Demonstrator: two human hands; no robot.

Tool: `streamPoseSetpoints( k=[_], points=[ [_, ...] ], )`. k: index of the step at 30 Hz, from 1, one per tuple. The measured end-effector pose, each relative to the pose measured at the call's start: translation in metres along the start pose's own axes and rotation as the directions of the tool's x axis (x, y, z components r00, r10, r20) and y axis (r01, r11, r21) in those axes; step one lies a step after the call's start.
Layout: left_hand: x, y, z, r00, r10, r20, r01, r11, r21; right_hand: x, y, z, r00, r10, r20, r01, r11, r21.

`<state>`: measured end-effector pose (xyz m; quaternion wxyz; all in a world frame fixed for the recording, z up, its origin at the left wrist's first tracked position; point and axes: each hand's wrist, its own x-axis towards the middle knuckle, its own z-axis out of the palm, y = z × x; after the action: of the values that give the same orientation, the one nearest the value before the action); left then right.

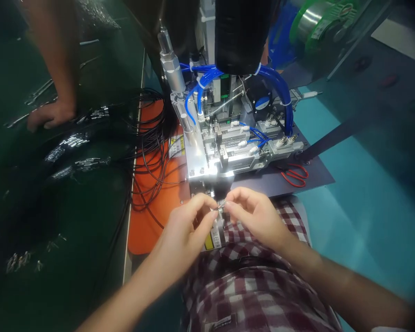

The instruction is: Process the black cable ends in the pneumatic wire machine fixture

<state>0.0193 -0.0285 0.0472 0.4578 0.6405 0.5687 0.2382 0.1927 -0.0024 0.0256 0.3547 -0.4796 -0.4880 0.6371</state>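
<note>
My left hand [188,221] is closed in a pinch, thumb and forefinger on a thin dark cable end. Opposite it, my right hand [254,214] pinches the thin light-coloured wire end [222,204] that shows between the two sets of fingertips. The fine detail of this end is too small to tell. Both hands are just in front of the metal bench machine [235,157], over its narrow front part. Black cables [152,152] lie looped on the orange board [147,235] to the left, and some run under my left hand.
Red-handled scissors [295,176] lie on the machine's dark base at right. Blue air hoses [276,85] arch over the machine, and a green wire spool [307,27] hangs behind. On the dark green table at left lie bundled cable ends [76,140]; another person's hand [51,115] rests there.
</note>
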Motion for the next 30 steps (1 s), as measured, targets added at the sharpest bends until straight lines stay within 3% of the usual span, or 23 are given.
streamPoseSetpoints(
  k=[4,6,7,8,9,10,11,13,15,19,24,27,29,30],
  points=[
    [-0.007,0.002,-0.003,0.997,0.074,0.000,-0.074,0.995,0.061,-0.006,0.002,-0.001,0.999,0.016,0.028,-0.014,0.998,-0.058],
    [-0.008,-0.010,-0.022,0.981,0.132,-0.142,-0.110,0.981,0.159,-0.008,0.003,0.000,0.998,0.024,0.059,-0.019,0.996,-0.087],
    [-0.006,-0.020,-0.038,0.951,0.153,-0.270,-0.090,0.969,0.231,-0.009,0.004,0.000,0.997,0.031,0.071,-0.024,0.995,-0.101],
    [-0.002,-0.034,-0.056,0.872,0.176,-0.456,-0.024,0.947,0.320,-0.011,0.005,0.000,0.996,0.036,0.080,-0.026,0.993,-0.113],
    [0.002,-0.050,-0.078,0.758,0.189,-0.624,0.108,0.908,0.405,-0.012,0.006,0.001,0.995,0.040,0.089,-0.029,0.992,-0.125],
    [0.008,-0.067,-0.100,0.684,0.179,-0.707,0.246,0.856,0.455,-0.013,0.007,0.001,0.994,0.046,0.099,-0.032,0.990,-0.136],
    [0.014,-0.085,-0.122,0.644,0.166,-0.746,0.310,0.835,0.454,-0.014,0.007,0.002,0.992,0.050,0.113,-0.033,0.989,-0.146],
    [0.027,-0.114,-0.157,0.629,0.142,-0.764,0.365,0.814,0.452,-0.016,0.009,0.002,0.988,0.057,0.143,-0.034,0.987,-0.158],
    [0.038,-0.132,-0.177,0.650,0.127,-0.750,0.386,0.795,0.469,-0.019,0.009,0.002,0.985,0.064,0.162,-0.037,0.986,-0.164],
    [0.046,-0.138,-0.176,0.678,0.133,-0.723,0.395,0.763,0.511,-0.026,0.010,0.000,0.984,0.077,0.162,-0.052,0.986,-0.157],
    [0.037,-0.126,-0.168,0.689,0.149,-0.710,0.399,0.739,0.542,-0.030,0.010,-0.002,0.983,0.083,0.166,-0.060,0.988,-0.139],
    [0.023,-0.092,-0.152,0.673,0.179,-0.717,0.389,0.739,0.550,-0.030,0.008,0.000,0.983,0.107,0.147,-0.085,0.985,-0.151],
    [0.008,-0.058,-0.125,0.622,0.256,-0.740,0.349,0.755,0.555,-0.028,0.006,0.004,0.985,0.117,0.128,-0.096,0.982,-0.160],
    [0.001,-0.039,-0.106,0.643,0.282,-0.712,0.290,0.771,0.567,-0.026,0.005,0.005,0.988,0.110,0.110,-0.091,0.983,-0.160]
  ],
)
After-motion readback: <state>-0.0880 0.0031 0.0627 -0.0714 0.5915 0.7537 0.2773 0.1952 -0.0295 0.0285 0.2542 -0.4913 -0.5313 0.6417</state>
